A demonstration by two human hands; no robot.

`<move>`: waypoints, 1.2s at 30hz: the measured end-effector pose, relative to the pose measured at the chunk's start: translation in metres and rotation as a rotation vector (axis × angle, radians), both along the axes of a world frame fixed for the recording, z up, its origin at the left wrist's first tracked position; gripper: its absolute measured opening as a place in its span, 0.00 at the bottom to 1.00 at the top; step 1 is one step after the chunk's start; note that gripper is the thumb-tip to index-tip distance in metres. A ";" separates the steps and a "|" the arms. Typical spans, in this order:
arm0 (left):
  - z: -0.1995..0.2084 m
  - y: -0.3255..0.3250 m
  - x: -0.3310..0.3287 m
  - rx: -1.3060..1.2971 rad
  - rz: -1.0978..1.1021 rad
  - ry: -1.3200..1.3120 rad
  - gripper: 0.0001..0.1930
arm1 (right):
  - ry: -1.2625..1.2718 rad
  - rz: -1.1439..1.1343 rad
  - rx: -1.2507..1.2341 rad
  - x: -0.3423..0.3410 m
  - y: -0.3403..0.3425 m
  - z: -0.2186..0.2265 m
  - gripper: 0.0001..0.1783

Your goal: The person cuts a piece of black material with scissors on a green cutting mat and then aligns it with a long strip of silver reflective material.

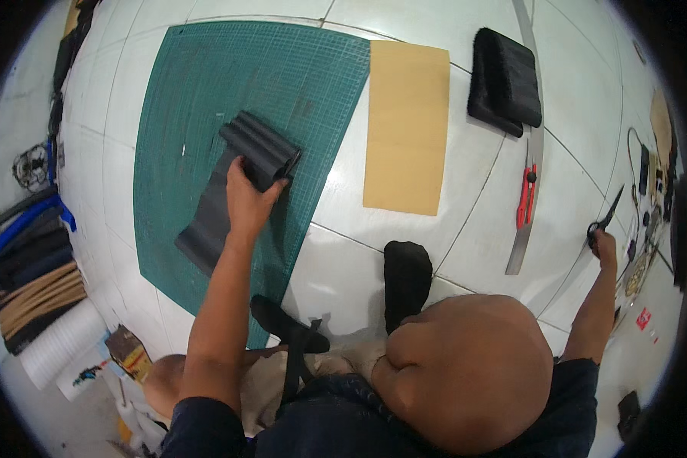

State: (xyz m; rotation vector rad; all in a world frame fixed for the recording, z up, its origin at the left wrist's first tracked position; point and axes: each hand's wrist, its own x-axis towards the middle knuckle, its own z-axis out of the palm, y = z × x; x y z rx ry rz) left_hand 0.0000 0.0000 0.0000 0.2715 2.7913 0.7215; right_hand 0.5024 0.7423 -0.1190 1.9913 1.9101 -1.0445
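My left hand (pixel 249 200) grips the edge of a partly rolled strip of dark grey sheet material (pixel 256 143), fingers and thumb on the near side of the roll. The strip's loose end trails toward me beneath my forearm. Under it lies a green cutting mat (pixel 320 80) with a printed grid. Far out to the right, my right hand (pixel 604 250) is closed around the handles of black scissors (pixel 613 206), whose blades point away from me. Most of its fingers are too small to make out.
On the white tiled floor lie a tan rectangular sheet (pixel 407 126), a long metal ruler (pixel 520 248), a red utility knife (pixel 526 197) and folded black plush fabric (pixel 505 80). Rolled materials (pixel 38 298) are stacked at left. Small tools and cables (pixel 645 206) line the right side. My feet (pixel 406 278) are near the mat.
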 end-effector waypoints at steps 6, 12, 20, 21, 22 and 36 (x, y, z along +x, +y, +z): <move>0.000 0.002 -0.004 -0.068 0.047 0.023 0.49 | 0.197 -0.290 -0.041 -0.047 -0.046 0.058 0.15; 0.003 -0.009 -0.004 -0.078 0.058 -0.017 0.49 | 0.976 -0.134 -0.056 -0.138 -0.175 0.094 0.16; 0.001 0.001 -0.007 -0.003 0.052 0.025 0.58 | 0.810 0.298 -0.567 -0.303 -0.412 0.102 0.21; 0.006 0.001 -0.009 0.004 0.029 0.029 0.58 | 0.803 0.363 -0.770 -0.319 -0.434 0.108 0.23; 0.011 0.007 -0.008 0.023 0.001 0.048 0.60 | 0.813 0.419 -0.842 -0.327 -0.449 0.105 0.22; 0.029 0.042 -0.052 -0.688 -0.801 0.036 0.43 | 0.685 0.468 -1.238 -0.317 -0.503 0.096 0.30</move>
